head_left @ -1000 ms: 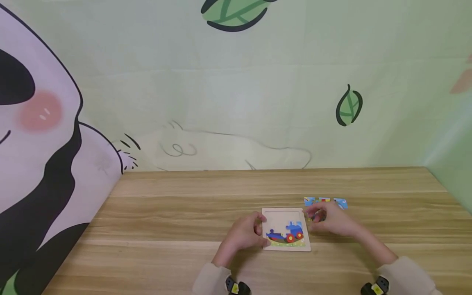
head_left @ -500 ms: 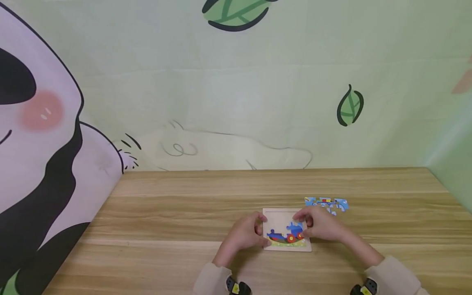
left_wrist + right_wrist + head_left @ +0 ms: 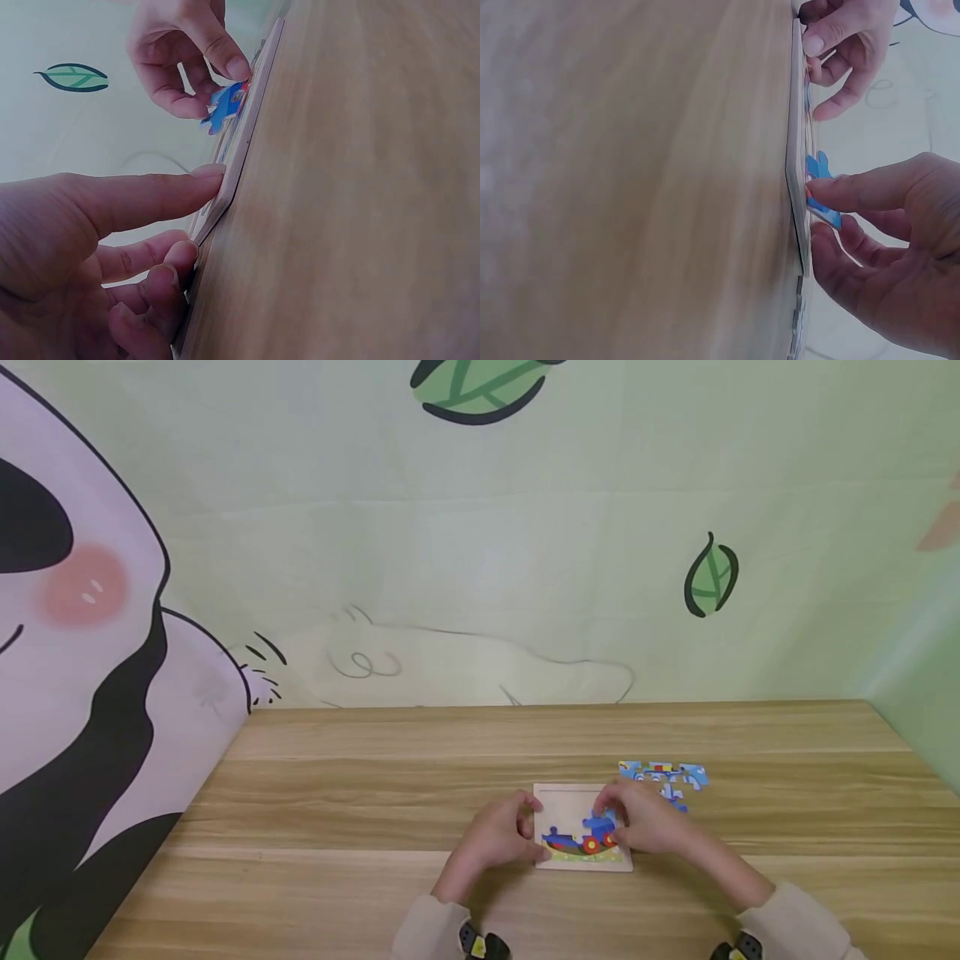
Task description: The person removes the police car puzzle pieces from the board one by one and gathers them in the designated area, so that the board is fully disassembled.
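A square wooden jigsaw puzzle board (image 3: 566, 802) lies on the table, its lower part filled with a picture of a blue train with red wheels. My left hand (image 3: 495, 832) grips the board's left edge, thumb on top and fingers along the side. Over the right part of the board, my right hand (image 3: 651, 818) pinches a blue puzzle piece (image 3: 223, 111) between thumb and fingers. In the right wrist view this piece is tilted up from the board, its lower edge close to the right side. Its exact fit is partly hidden by the fingers.
Several loose puzzle pieces (image 3: 663, 770) lie on the wooden table (image 3: 375, 793) just beyond and to the right of the board. A printed fabric wall (image 3: 480, 568) rises behind the table's far edge.
My right hand has moved left from beside the board to over its right part, carrying the blue puzzle piece. More loose pieces now show. My left hand has stayed on the board.
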A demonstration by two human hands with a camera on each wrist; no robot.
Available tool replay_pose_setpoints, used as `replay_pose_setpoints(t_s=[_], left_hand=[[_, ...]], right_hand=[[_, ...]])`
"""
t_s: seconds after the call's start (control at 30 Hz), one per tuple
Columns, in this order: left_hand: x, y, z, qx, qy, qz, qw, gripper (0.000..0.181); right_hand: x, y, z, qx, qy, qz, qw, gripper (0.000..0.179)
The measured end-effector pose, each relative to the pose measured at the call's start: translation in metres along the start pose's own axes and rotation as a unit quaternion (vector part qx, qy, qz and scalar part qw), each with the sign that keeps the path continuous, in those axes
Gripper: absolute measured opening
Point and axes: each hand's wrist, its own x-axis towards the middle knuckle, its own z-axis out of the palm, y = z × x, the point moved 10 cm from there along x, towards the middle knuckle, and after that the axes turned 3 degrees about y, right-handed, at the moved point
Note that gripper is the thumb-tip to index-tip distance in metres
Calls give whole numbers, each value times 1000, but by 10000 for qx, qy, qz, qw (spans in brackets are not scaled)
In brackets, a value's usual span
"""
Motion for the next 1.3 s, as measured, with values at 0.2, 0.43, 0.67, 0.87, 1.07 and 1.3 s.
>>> replay_pose_setpoints(t_s=[0.2,0.43,0.67,0.87,1.07,1.3], left_hand=[[0,-2,0,33,6,-29,10000,49],[0,-2,0,29,-14,-25,10000,49],[1,-2,0,49,-26,-31,10000,49],[2,-2,1,85,-32,3,10000,49],[1,-1,0,93,-15,14,10000,49],[1,-1,1,103,-2,10,9999,49]], right_hand=[[3,1,4,242,-73,69,9997,26],[4,9,6,773,-255,245,9964,29],[2,32,2,1600,-157,715,9844,32],[-7,54,-5,2221,-89,1198,9676,38],[-17,68,-15,2643,1,1443,9536,38],[-32,87,-32,2814,198,1646,9452,43]])
